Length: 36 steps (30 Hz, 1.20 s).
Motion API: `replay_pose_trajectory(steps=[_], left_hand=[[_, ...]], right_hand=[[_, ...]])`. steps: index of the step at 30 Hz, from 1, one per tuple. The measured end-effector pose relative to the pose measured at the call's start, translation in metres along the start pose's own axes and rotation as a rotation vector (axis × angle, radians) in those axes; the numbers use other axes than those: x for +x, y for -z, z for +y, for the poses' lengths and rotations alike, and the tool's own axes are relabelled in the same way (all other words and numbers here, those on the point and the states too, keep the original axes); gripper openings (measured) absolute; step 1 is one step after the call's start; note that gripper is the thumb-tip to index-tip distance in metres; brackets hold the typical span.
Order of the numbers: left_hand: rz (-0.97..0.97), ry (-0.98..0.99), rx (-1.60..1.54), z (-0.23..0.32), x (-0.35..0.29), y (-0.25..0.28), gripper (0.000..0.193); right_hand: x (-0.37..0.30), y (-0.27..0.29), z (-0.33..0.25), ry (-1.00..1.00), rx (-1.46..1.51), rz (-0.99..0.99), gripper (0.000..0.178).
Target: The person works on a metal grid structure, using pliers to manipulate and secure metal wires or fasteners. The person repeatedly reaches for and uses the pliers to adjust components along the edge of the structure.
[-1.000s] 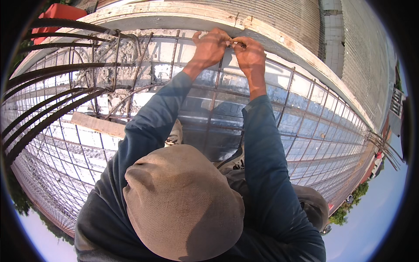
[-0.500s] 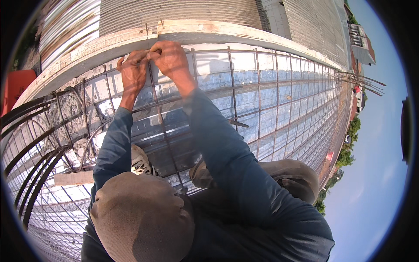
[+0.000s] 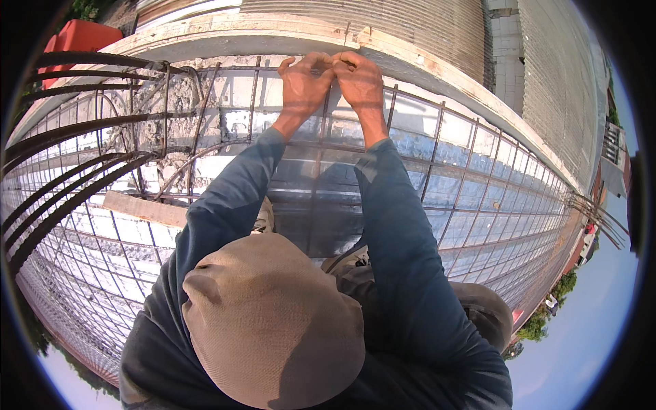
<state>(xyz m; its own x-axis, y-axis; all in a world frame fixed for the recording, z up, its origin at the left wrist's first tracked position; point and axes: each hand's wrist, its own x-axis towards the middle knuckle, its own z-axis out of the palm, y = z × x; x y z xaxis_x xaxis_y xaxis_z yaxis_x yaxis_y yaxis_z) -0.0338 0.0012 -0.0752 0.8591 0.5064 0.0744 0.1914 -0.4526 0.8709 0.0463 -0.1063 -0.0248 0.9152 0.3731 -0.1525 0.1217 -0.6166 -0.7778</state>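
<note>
My left hand (image 3: 305,87) and my right hand (image 3: 360,80) meet at the top edge of a steel rebar mesh (image 3: 432,152). Thumbs and fingers of both hands are pinched together beside an upright bar. Whatever lies between the fingertips is too small and hidden to make out. One finger of the left hand is raised away from the pinch. Just beyond the hands runs a pale wooden board (image 3: 424,63), close to the mesh's upper bar. White and bluish panels show behind the bars.
Thick bent rebars (image 3: 102,123) jut out on the left beside rough broken concrete (image 3: 181,113). A short wood piece (image 3: 145,207) rests against the mesh. Corrugated sheeting (image 3: 410,27) lies past the board, and a red object (image 3: 85,35) sits far left. More bars (image 3: 601,217) protrude at far right.
The view has turned, so hands and mesh appear farther right and the bent rebars show more fully. Both hands stay pinched together at the top bar.
</note>
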Motion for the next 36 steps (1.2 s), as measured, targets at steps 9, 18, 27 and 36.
replay_pose_trajectory(steps=[9,18,27,36], left_hand=[[0.000,-0.045,0.074,0.001,-0.002,-0.002,0.020],[0.002,-0.177,0.255,-0.005,0.005,-0.009,0.034],[0.001,0.000,0.238,-0.002,0.009,-0.007,0.042],[-0.129,0.245,0.016,0.010,0.022,-0.002,0.035]], right_hand=[[0.003,0.017,0.024,0.145,0.028,-0.059,0.020],[0.046,0.082,0.040,0.730,0.095,-0.411,0.021],[-0.081,0.264,0.068,0.110,-0.825,-0.702,0.024],[-0.143,0.209,0.159,0.086,-0.665,-0.300,0.024]])
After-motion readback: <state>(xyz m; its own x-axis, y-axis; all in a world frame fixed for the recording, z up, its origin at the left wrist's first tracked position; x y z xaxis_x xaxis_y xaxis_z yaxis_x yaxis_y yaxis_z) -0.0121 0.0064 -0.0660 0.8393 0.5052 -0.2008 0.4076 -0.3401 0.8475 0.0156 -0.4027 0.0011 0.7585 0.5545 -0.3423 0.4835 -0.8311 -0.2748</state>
